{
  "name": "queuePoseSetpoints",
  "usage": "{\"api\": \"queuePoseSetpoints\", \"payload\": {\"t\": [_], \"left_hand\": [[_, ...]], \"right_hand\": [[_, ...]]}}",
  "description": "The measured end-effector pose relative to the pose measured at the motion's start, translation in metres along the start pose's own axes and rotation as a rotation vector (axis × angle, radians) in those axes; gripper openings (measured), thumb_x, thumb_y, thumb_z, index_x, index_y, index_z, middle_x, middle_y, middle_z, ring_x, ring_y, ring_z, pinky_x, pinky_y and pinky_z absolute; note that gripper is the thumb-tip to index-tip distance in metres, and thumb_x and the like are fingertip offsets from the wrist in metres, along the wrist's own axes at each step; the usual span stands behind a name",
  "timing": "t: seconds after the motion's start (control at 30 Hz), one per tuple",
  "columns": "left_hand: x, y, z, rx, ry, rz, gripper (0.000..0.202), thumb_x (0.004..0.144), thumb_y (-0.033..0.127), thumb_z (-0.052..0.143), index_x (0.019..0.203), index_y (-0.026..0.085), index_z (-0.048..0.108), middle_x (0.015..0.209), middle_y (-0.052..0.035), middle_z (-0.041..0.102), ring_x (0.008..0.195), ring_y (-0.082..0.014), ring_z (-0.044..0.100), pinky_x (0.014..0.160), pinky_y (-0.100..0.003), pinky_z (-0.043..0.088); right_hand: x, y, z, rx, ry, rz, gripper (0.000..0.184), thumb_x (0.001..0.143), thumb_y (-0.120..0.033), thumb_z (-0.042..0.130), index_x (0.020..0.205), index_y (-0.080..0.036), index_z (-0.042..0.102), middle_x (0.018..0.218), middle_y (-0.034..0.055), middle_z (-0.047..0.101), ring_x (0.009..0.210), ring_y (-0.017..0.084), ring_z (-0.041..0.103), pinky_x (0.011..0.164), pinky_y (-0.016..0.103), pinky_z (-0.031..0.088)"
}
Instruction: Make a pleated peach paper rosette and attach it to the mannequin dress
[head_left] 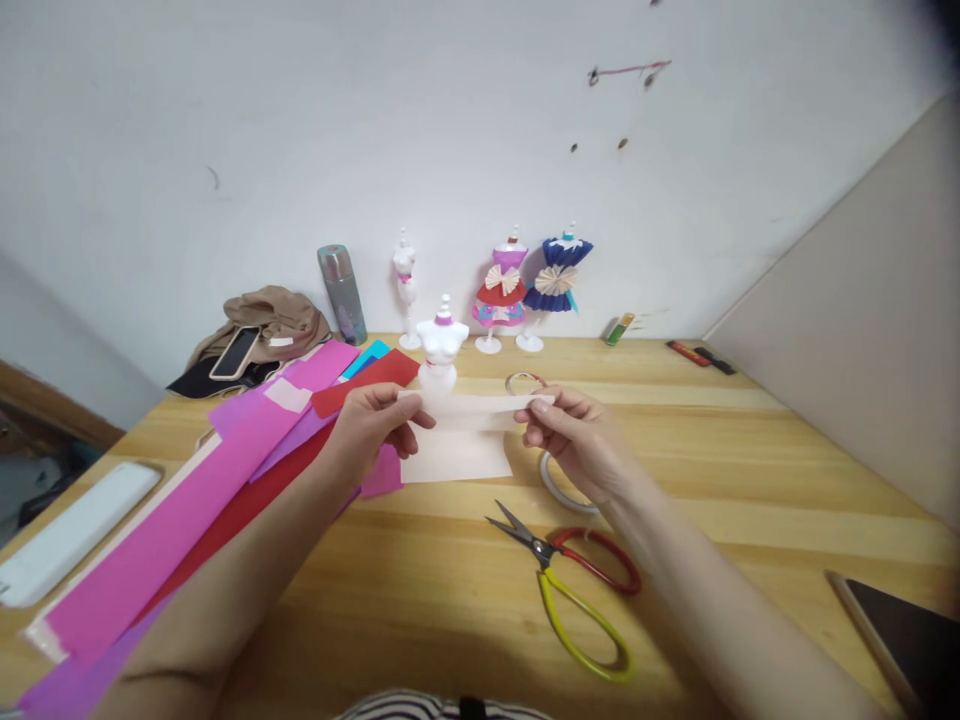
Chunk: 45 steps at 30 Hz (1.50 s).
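Observation:
A narrow strip of pale paper [474, 411] is stretched level between my two hands. My left hand [379, 422] pinches its left end, and my right hand [566, 430] pinches the other end between thumb and fingers. Just behind the strip stands a small white mannequin [442, 345] with a pink band at its neck; its lower part is hidden by the strip. Under my hands a larger pale sheet [457, 458] lies on the table. Scissors [541, 552] with one red and one yellow handle lie open below my right hand, near a roll of tape [559, 485].
Coloured paper sheets [202, 510] spread across the left side, beside a white case [79, 530]. At the back stand a flask [341, 295], a bare mannequin [406, 285] and two dressed mannequins [501, 290]. A glue stick [619, 329] and a dark tablet-like object [907, 630] are on the right.

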<state>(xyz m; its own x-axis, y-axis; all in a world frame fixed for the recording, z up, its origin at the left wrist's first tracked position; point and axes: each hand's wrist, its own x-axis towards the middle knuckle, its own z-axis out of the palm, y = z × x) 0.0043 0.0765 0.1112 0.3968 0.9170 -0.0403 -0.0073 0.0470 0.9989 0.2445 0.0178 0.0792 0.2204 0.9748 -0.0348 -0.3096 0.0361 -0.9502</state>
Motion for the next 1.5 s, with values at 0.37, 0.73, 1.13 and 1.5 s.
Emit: {"api": "queuePoseSetpoints", "payload": {"t": [0.37, 0.73, 1.13, 1.5], "left_hand": [[-0.001, -0.004, 0.003, -0.054, 0.097, 0.050, 0.030, 0.073, 0.038, 0.077, 0.079, 0.015, 0.059, 0.074, -0.0038, 0.075, 0.043, -0.0083, 0.057, 0.043, -0.021, 0.045], [0.000, -0.004, 0.002, -0.079, 0.102, 0.086, 0.023, 0.068, 0.030, 0.080, 0.074, 0.014, 0.064, 0.056, -0.0017, 0.069, 0.052, -0.0106, 0.063, 0.055, -0.021, 0.050], [0.004, -0.006, 0.006, -0.141, 0.152, 0.079, 0.021, 0.058, 0.022, 0.081, 0.070, 0.013, 0.065, 0.056, -0.0026, 0.069, 0.053, -0.0116, 0.064, 0.055, -0.021, 0.050], [0.008, -0.012, 0.002, -0.122, 0.165, 0.091, 0.027, 0.059, 0.023, 0.082, 0.081, 0.013, 0.069, 0.055, -0.0003, 0.068, 0.053, -0.0121, 0.064, 0.054, -0.021, 0.050]], "right_hand": [[-0.001, 0.000, 0.002, 0.018, -0.011, -0.016, 0.035, 0.059, -0.045, 0.090, 0.069, -0.023, 0.064, 0.069, 0.0013, 0.072, 0.049, 0.010, 0.056, 0.052, 0.026, 0.047], [0.004, 0.003, 0.000, 0.008, 0.049, -0.093, 0.032, 0.054, -0.040, 0.093, 0.062, -0.022, 0.067, 0.058, -0.0009, 0.063, 0.054, 0.012, 0.058, 0.056, 0.027, 0.048], [0.007, 0.008, 0.000, -0.048, 0.145, -0.233, 0.032, 0.051, -0.040, 0.093, 0.063, -0.024, 0.067, 0.059, -0.0021, 0.065, 0.050, 0.013, 0.059, 0.054, 0.028, 0.051], [0.010, 0.013, 0.000, -0.108, 0.186, -0.319, 0.025, 0.056, -0.033, 0.087, 0.072, -0.026, 0.070, 0.069, -0.0008, 0.065, 0.053, 0.013, 0.057, 0.055, 0.031, 0.051]]}}
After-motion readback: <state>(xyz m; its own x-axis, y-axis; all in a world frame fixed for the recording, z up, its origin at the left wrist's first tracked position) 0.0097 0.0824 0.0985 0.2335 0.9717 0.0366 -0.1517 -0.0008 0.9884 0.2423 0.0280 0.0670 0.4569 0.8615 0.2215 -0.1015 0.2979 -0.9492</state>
